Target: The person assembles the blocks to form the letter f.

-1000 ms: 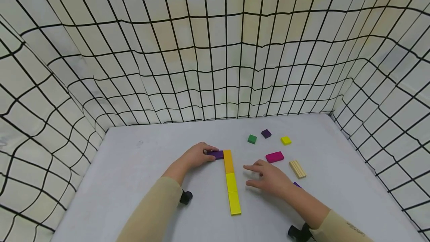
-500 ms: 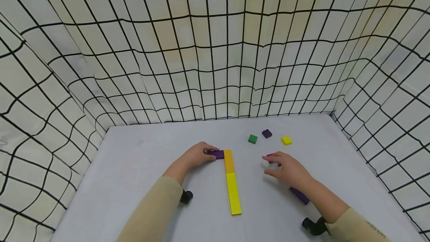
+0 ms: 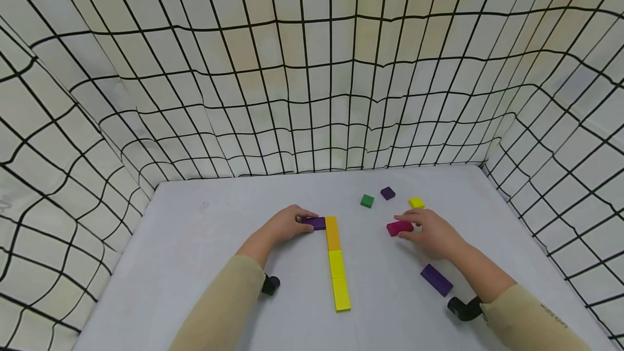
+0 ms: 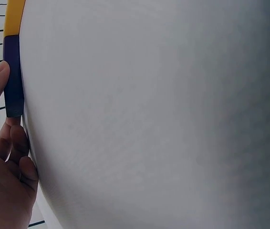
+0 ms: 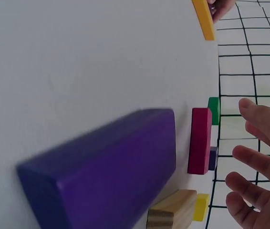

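Observation:
My left hand (image 3: 284,225) pinches a dark purple block (image 3: 314,223) between thumb and fingers, its end against an orange block (image 3: 332,233). Two yellow blocks (image 3: 337,264) continue that line toward me. In the left wrist view the thumb lies along the purple block (image 4: 13,76). My right hand (image 3: 431,232) hovers by a magenta block (image 3: 398,228), thumb and fingers apart. The right wrist view shows space between the right hand (image 5: 264,167) and the magenta block (image 5: 200,140). A grooved wooden block (image 5: 173,210) is hidden under this hand in the head view.
Another purple block (image 3: 436,279) lies below the right hand. Small green (image 3: 367,201), dark purple (image 3: 388,193) and yellow blocks (image 3: 416,202) lie farther back. Black netting (image 3: 312,96) over white walls rises around the white table (image 3: 205,264).
The right hand has moved right from beside the line of blocks to the magenta block, uncovering the purple block and covering the wooden one. The left hand stays in place.

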Available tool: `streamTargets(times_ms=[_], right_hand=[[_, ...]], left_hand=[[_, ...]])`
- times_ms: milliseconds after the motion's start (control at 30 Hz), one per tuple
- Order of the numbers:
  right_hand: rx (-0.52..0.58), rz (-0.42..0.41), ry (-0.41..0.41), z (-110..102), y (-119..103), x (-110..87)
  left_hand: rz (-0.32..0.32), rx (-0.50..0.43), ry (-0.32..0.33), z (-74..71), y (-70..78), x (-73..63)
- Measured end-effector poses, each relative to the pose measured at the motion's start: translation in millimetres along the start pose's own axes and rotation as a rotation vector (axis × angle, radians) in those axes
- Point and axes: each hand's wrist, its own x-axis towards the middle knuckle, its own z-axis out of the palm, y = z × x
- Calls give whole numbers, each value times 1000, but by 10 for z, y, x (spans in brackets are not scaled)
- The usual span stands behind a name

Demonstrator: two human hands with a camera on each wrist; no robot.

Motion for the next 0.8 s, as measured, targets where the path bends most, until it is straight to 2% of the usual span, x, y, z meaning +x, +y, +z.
streamTargets(times_ms=[200, 433, 800], right_hand=[[-37, -53, -55, -38, 72, 113], [-88, -24, -134, -21, 136, 205], [-115, -66, -143, 15, 183, 287]], left_hand=[[-4, -4, 1, 5, -8, 8], [3, 1, 1, 3, -26, 16], [-9, 0, 3, 8, -31, 11]])
